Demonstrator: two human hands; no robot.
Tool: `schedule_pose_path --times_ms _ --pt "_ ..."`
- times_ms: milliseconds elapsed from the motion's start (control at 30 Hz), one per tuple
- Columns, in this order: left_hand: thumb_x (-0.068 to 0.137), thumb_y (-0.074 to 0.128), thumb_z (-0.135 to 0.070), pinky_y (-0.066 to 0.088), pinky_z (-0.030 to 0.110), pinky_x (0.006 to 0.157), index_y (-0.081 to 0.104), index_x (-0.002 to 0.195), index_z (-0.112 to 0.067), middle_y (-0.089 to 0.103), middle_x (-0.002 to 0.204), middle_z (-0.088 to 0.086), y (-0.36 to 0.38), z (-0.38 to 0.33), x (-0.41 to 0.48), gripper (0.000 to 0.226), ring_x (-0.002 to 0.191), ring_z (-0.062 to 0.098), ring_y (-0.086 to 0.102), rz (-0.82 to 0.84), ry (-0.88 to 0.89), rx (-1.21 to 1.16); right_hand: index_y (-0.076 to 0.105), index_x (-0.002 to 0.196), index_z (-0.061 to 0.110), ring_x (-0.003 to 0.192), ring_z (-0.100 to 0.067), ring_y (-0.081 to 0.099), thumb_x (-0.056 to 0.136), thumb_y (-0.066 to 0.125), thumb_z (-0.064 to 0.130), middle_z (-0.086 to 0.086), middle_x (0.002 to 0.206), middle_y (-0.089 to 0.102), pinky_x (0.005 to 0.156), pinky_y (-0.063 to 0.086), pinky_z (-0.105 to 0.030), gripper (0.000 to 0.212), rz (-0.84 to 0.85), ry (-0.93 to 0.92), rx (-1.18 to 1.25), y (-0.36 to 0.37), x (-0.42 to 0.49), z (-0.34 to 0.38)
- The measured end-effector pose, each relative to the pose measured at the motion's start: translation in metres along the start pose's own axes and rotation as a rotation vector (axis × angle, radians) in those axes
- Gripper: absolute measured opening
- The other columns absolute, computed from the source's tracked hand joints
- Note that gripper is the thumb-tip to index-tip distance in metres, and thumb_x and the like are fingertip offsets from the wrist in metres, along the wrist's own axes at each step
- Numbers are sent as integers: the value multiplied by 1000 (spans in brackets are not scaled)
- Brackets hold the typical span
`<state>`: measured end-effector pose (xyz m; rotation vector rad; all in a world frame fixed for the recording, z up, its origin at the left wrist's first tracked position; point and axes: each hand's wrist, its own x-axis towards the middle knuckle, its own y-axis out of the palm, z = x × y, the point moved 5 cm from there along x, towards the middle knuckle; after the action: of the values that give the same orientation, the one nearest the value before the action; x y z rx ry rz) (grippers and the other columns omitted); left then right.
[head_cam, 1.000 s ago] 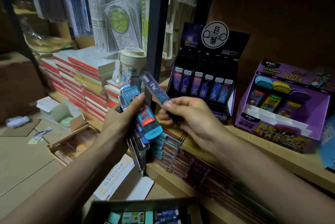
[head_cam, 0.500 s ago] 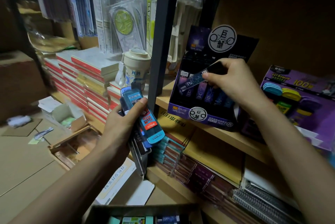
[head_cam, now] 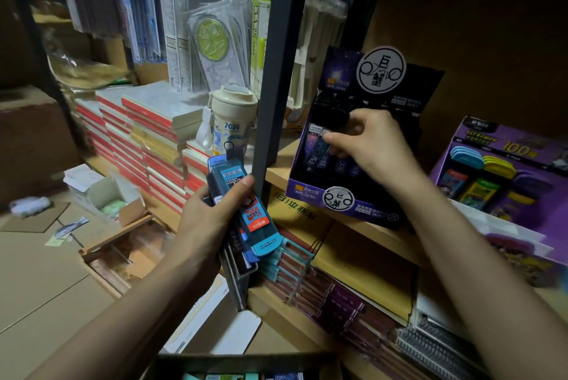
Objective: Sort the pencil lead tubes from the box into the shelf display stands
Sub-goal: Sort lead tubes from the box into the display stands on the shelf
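My left hand (head_cam: 212,213) grips a bundle of pencil lead tubes (head_cam: 246,210), blue and teal ones on top, just left of the dark shelf post. My right hand (head_cam: 365,146) reaches into the dark purple display stand (head_cam: 332,198) on the shelf and pinches a dark purple lead tube (head_cam: 319,146) by its top, set among the row of like tubes in the stand. The box (head_cam: 239,366) with more tubes shows at the bottom edge.
A black shelf post (head_cam: 273,72) stands between my hands. A purple eraser display (head_cam: 504,177) sits to the right on the wooden shelf (head_cam: 362,226). Stacked notebooks (head_cam: 138,133), a cream cup (head_cam: 230,121) and hanging rulers fill the left. Open cardboard boxes lie on the floor.
My right hand carried the purple tube from near my left hand up to the dark stand and lowered it into the row. The left hand kept its bundle in place.
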<state>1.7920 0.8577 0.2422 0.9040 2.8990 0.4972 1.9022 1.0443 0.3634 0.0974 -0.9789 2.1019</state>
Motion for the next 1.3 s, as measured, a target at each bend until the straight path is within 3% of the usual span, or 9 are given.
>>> schedule_pose_path --times_ms 133,300,567,633,733,800,1000,1133,1300 --pt "59 76 -48 55 21 52 62 105 -16 75 80 -2 -3 4 6 58 71 16 73 12 -68 -16 64 78 4 59 -13 67 83 70 17 -12 72 68 53 55 -24 15 -131 35 -5 12 -2 -8" --pt "52 78 -53 55 21 52 62 105 -17 75 81 -2 -3 6 5 66 71 16 73 -13 -74 -11 66 81 7 60 -10 64 88 64 28 -3 68 66 63 57 -31 23 -181 -99 -140 22 -11 -4" --pt "62 71 -37 54 21 48 63 95 -17 74 70 -4 6 -15 -14 39 63 12 71 26 -50 -53 64 73 6 59 -24 62 97 44 39 -9 62 63 60 53 -40 46 -171 -207 -362 21 -25 11" --pt "71 69 -31 56 23 50 63 95 -14 73 69 -2 9 -20 -18 29 62 12 70 39 -45 -72 63 71 9 56 -20 62 98 43 39 -8 60 63 57 52 -36 45 -40 -190 -209 24 -36 20" --pt "83 65 -26 58 25 55 63 98 -10 71 78 4 14 -23 -23 22 63 13 70 46 -76 -51 62 80 14 57 -14 60 93 48 46 -4 66 64 49 46 -25 36 376 96 234 48 -69 24" --pt "83 65 -26 60 29 61 63 98 -8 70 82 8 20 -22 -26 24 66 17 69 67 -104 -42 59 90 16 66 -16 60 87 59 43 -10 78 64 50 46 -26 27 529 208 307 60 -93 22" --pt "78 69 -30 55 25 49 64 92 -8 72 66 3 39 -10 -42 26 59 16 70 128 -165 -90 51 101 7 59 -17 60 89 62 17 -10 85 65 42 46 -20 19 525 457 603 57 -135 6" --pt "83 64 -31 53 25 44 62 88 -7 71 62 6 55 -4 -54 25 52 17 68 147 -219 -181 54 104 -4 51 -15 55 89 60 12 -10 74 61 39 42 -17 22 362 494 729 46 -146 -2" --pt "74 66 -33 61 41 69 59 113 5 69 102 25 76 1 -71 54 89 36 68 237 -295 -154 60 94 -2 50 -11 61 89 61 18 -8 72 66 41 45 -16 20 226 518 779 32 -154 -14"
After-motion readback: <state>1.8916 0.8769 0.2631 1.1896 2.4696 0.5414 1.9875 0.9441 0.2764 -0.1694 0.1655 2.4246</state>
